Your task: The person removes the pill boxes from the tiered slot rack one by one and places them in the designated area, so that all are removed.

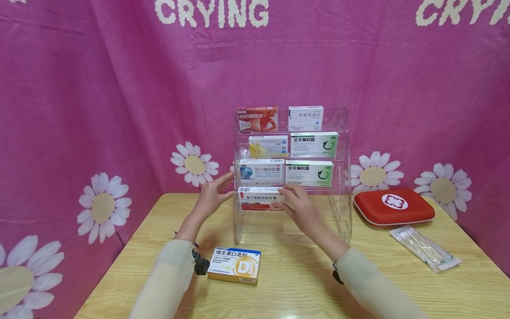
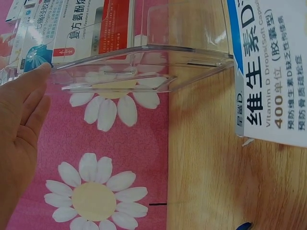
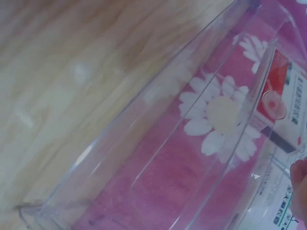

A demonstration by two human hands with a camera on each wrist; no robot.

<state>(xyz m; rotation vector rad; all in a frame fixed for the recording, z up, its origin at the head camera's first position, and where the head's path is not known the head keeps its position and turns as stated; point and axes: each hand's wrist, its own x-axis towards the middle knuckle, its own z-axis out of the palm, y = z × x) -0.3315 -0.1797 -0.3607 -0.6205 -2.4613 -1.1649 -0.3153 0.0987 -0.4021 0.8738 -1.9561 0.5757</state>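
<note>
Left hand (image 1: 213,197) loose, fingers fairly straight by the left side of the rack (image 1: 343,177); right hand (image 1: 304,212) at the right end of the red-white box (image 1: 256,198), fourth row down on the left, can't tell if pinching or just touching. Best to steady the rack, square the box gently. Wood table (image 1: 291,288), pink flowered cloth (image 1: 119,110) behind, red case (image 1: 398,212) at right.

A hand could pass over the table (image 1: 292,288) between the vitamin D box (image 1: 234,265) and the right sleeve (image 1: 374,281). The left hand (image 1: 211,199) and the clear rack's (image 1: 271,227) wall obstruct the left; the right hand (image 1: 300,208) covers the red-and-white box's (image 1: 256,199) right end.
</note>
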